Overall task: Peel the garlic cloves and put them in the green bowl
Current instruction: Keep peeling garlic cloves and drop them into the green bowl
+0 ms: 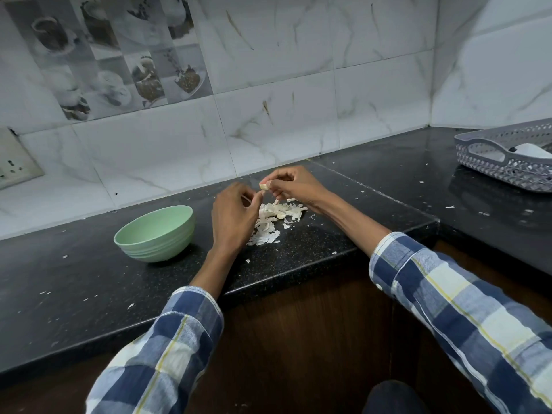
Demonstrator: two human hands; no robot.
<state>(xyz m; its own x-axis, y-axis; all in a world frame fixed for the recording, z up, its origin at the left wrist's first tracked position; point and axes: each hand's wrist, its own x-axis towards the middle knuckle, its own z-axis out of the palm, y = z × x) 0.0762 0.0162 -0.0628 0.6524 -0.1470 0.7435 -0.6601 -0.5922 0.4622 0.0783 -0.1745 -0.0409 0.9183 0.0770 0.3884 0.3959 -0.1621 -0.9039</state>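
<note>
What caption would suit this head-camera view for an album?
Right hand pinches a garlic clove above the pile of peels; left hand beside it, green bowl waiting.

Pale green bowl (155, 234) on a black speckled counter (74, 294), white papery garlic skins (274, 219) heaped beside it. Blue, white and yellow checked sleeves (463, 309). White marble-veined wall tiles (283, 115), and a grey lattice-patterned basket (501, 165).

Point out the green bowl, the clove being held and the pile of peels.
Green bowl (155, 239): head view, on its outer wall.
Clove (263, 186): head view, on its exposed end at the fingertips.
Peels (273, 216): head view, on the middle of the pile.
</note>
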